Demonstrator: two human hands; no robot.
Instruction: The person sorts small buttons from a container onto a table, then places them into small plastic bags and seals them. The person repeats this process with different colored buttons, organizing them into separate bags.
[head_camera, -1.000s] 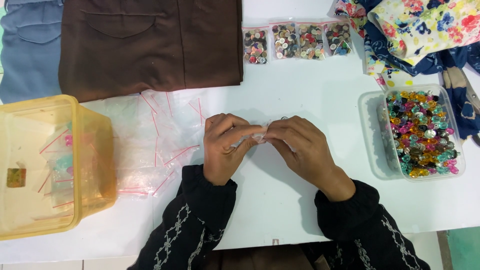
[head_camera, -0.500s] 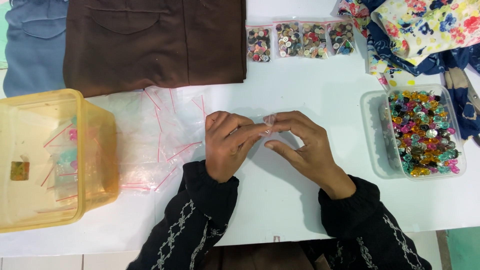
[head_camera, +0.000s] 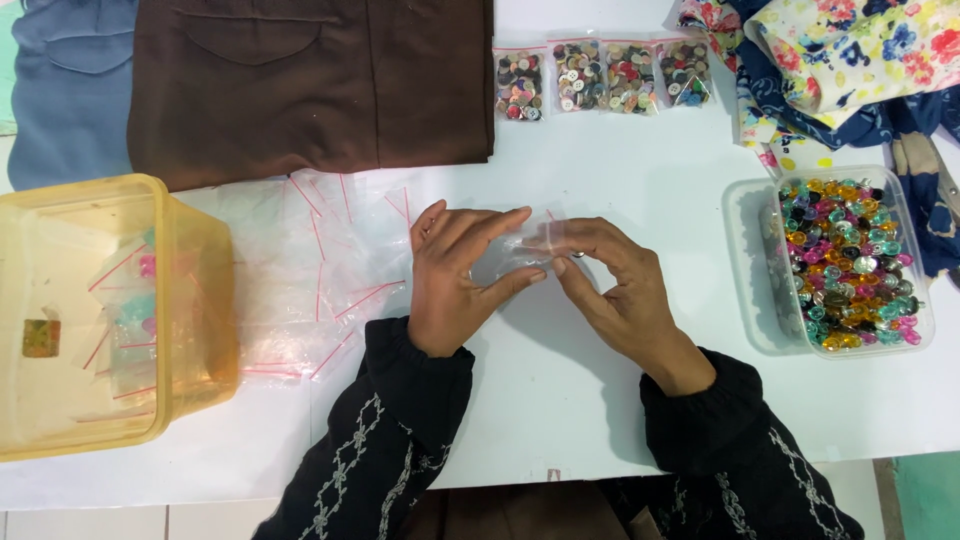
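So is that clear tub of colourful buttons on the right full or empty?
Nearly full: the clear tub holds colourful buttons heaped close to its rim.

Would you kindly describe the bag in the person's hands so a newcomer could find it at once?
On the white table, between the yellow tub and the clear tray of beads, both hands meet. The small clear bag is pinched between left hand and right hand, unlike the loose pile beside it.

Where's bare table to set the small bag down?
Bare white table lies between the four button bags and the hands; another patch sits near the front edge between the sleeves. Left is crowded with empty zip bags beside the yellow tub.
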